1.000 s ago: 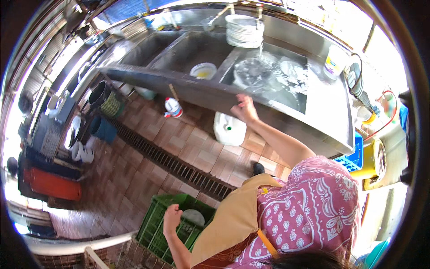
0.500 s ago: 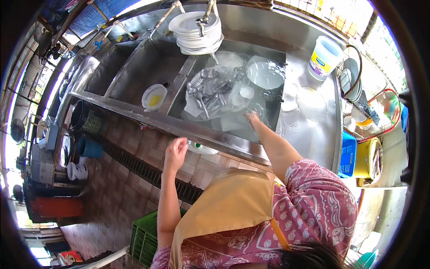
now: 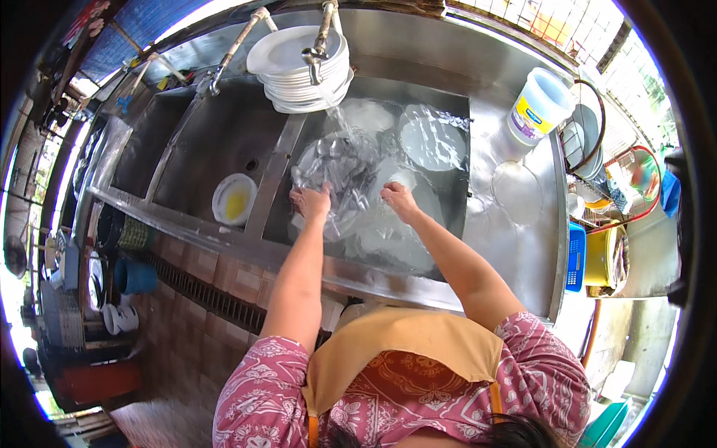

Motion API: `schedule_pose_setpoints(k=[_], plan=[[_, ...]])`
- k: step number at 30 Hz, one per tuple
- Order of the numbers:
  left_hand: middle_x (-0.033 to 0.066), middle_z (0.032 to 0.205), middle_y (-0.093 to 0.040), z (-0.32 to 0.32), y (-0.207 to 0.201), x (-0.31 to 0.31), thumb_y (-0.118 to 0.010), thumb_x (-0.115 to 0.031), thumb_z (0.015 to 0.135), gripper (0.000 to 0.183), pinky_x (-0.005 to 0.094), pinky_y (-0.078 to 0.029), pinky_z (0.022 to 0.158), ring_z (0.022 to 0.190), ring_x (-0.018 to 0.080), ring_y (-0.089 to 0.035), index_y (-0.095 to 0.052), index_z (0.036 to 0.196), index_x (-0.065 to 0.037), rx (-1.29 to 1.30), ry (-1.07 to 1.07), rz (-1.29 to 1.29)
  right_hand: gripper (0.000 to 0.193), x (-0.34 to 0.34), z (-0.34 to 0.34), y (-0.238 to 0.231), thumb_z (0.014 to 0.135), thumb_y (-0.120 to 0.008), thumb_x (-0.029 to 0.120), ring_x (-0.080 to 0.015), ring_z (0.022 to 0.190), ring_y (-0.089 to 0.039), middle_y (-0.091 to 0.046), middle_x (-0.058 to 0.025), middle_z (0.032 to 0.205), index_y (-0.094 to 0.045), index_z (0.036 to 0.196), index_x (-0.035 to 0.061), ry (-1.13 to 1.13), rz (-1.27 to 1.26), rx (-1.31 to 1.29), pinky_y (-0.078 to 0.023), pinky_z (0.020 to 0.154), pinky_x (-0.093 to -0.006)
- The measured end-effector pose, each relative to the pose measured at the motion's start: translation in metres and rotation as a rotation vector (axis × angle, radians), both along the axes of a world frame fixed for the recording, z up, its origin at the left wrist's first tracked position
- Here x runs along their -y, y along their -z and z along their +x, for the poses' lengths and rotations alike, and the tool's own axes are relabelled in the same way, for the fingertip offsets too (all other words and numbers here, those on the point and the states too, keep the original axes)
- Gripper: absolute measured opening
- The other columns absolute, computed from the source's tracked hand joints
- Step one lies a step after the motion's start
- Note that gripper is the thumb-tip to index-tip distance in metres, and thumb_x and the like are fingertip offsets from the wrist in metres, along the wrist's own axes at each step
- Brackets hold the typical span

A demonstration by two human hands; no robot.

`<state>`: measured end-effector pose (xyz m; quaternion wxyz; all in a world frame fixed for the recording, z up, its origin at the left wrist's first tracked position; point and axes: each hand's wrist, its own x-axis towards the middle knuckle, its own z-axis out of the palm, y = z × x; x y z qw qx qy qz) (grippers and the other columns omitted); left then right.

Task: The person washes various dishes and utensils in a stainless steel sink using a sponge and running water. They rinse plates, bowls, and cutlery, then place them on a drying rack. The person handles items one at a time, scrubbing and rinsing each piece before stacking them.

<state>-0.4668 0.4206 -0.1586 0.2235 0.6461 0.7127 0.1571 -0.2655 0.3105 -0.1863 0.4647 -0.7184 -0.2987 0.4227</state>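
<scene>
It's a kitchen — the steel sink (image 3: 373,278), cutlery (image 3: 340,160) and stacked plates (image 3: 299,91) show it.

Heaped cutlery (image 3: 343,172) crowds the gap between left hand (image 3: 311,200) and right hand (image 3: 399,198). Beyond the left hand, stacked white plates (image 3: 291,73) and a faucet (image 3: 315,63) block passage; rightward of the right hand, open water (image 3: 442,196) offers room.

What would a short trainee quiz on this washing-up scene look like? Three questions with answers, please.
1. Choose: the tub stands (a) left of the water basin, (b) right of it, (c) inside it.
2. True or false: only one hand is in or over the water basin.
3. Fill in: the dish lying left of the water basin has a ____-coloured patch.

Key:
1. b
2. False; the left hand and right hand both are.
3. Yellow
</scene>
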Motion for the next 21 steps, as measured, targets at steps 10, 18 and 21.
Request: schedule_pose_setpoints(k=[10,18,21], plan=[[0.0316,0.129,-0.038,-0.034,0.039,-0.066,-0.052,-0.052,0.081,0.083,0.0479,-0.026,0.103,0.122,0.0422,-0.034,-0.036,0.125,0.016,-0.316,0.627,0.260,0.086,-0.113,-0.087,0.008,0.071,-0.063,0.051,-0.0386,0.120,-0.044,-0.046,-0.0298,0.125,-0.040,0.125,-0.0112,0.090,-0.336,0.479,-0.035,0.102,-0.0381],[0.0286,0.113,-0.053,-0.018,0.037,-0.101,-0.070,-0.042,0.066,0.068,0.0431,-0.035,0.097,0.109,0.0401,-0.049,-0.055,0.114,0.005,0.232,0.653,0.122,0.029,-0.122,-0.083,0.002,0.087,-0.052,0.027,-0.0223,0.104,-0.054,-0.061,-0.0098,0.108,-0.061,0.109,0.0113,0.250,-0.232,-0.636,-0.041,0.088,-0.0360],[0.0266,0.102,-0.057,0.006,0.043,-0.081,-0.069,-0.044,0.068,0.060,0.0437,-0.030,0.099,0.109,0.0394,-0.046,-0.061,0.102,0.005,0.021,0.474,0.455,0.031,-0.100,-0.077,0.028,0.086,-0.050,0.024,-0.0208,0.105,-0.052,-0.059,-0.0062,0.110,-0.055,0.115,0.0141,-0.031,-0.188,-0.009,-0.038,0.093,-0.0398]])
